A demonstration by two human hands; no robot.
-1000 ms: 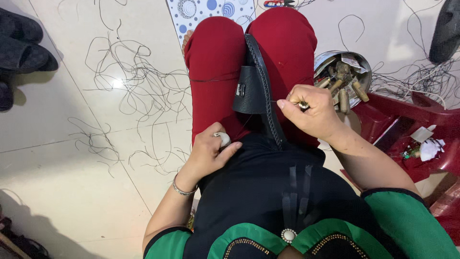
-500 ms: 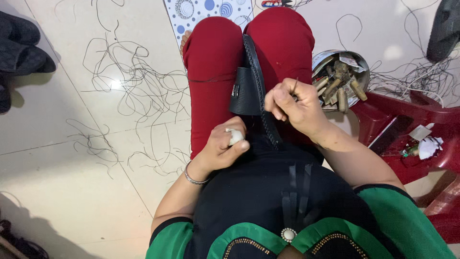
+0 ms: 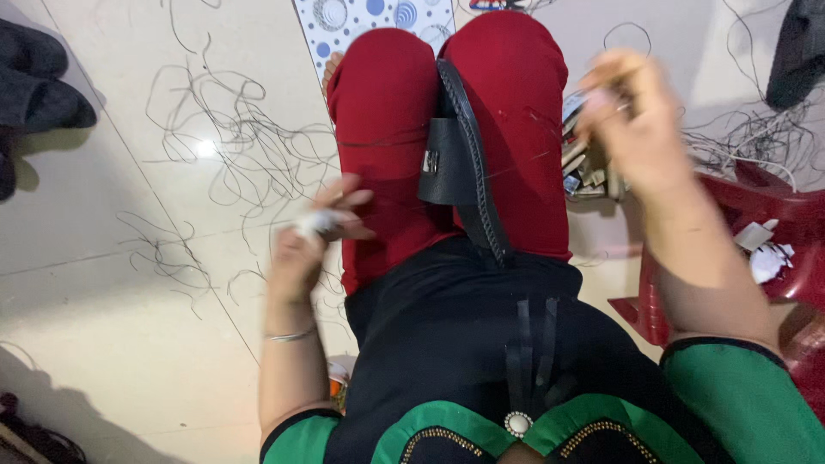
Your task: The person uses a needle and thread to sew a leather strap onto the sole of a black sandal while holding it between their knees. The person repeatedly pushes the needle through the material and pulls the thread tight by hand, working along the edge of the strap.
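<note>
Black leather sandal (image 3: 460, 163) wedged between red knees (stitched edge up).

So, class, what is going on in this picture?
A seated person in red trousers has a black sandal wedged sole-edge up between the knees. The left hand, out over the left thigh, pinches a small white lump. The right hand is raised out to the right, blurred; what it grips cannot be made out. A thin thread crosses the thighs toward the sandal. Loose threads litter the tiled floor, and a tin of tools sits by the right knee.
</note>
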